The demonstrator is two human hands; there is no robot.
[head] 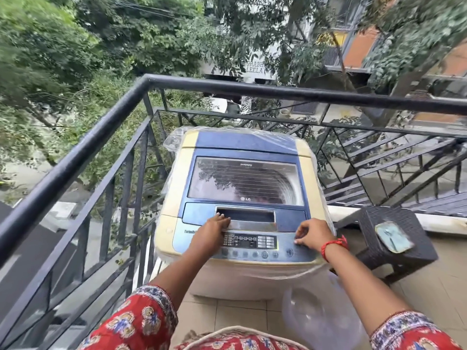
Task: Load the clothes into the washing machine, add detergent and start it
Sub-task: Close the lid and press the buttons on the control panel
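Observation:
A top-loading washing machine [242, 147], blue and cream and wrapped in clear plastic, stands on the balcony in front of me. Its glass lid [246, 181] is down. My left hand [214, 229] rests with fingers in the lid's handle recess [246, 215], above the control panel [252, 245]. My right hand [312, 234] lies on the right part of the panel, fingers curled and pinching at the plastic film near the round buttons. No clothes or detergent are in sight.
A black metal railing [108, 122] runs along the left and behind the machine. A dark wicker stool [394, 238] with a pale blue object [393, 236] on it stands at the right. A clear plastic tub [321, 317] sits on the tiled floor near my right arm.

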